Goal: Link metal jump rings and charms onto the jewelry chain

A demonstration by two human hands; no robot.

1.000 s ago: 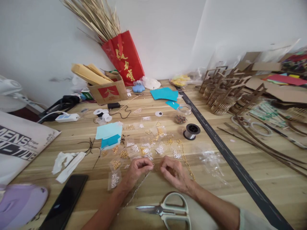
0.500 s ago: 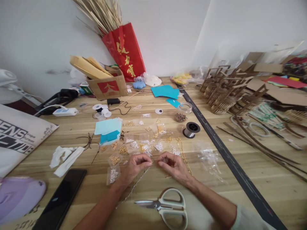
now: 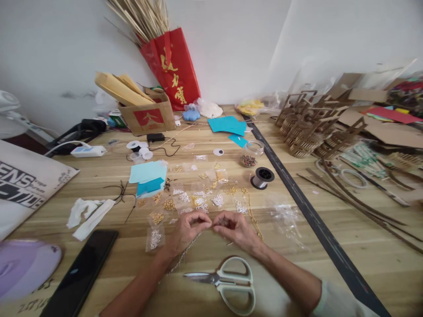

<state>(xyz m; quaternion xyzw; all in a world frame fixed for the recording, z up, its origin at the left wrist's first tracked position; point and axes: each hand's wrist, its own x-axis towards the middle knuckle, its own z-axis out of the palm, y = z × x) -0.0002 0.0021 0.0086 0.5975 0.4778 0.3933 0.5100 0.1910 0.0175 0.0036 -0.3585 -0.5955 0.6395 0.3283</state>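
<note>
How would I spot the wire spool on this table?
Find the long black strip crossing the wooden table. Just left of it, nearer the person than the bead dish, sits the wire spool. Unlike the dish, it has black rims around a silvery middle.

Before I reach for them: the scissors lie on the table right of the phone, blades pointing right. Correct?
No, wrong direction: the head view shows the blades pointing left. The scissors do lie on the table, right of the phone.

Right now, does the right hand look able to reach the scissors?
Probably yes: the scissors lie nearby on the tabletop, nothing covering them. But the right hand is pinched close to the left hand, so it may need to break off first.
</note>
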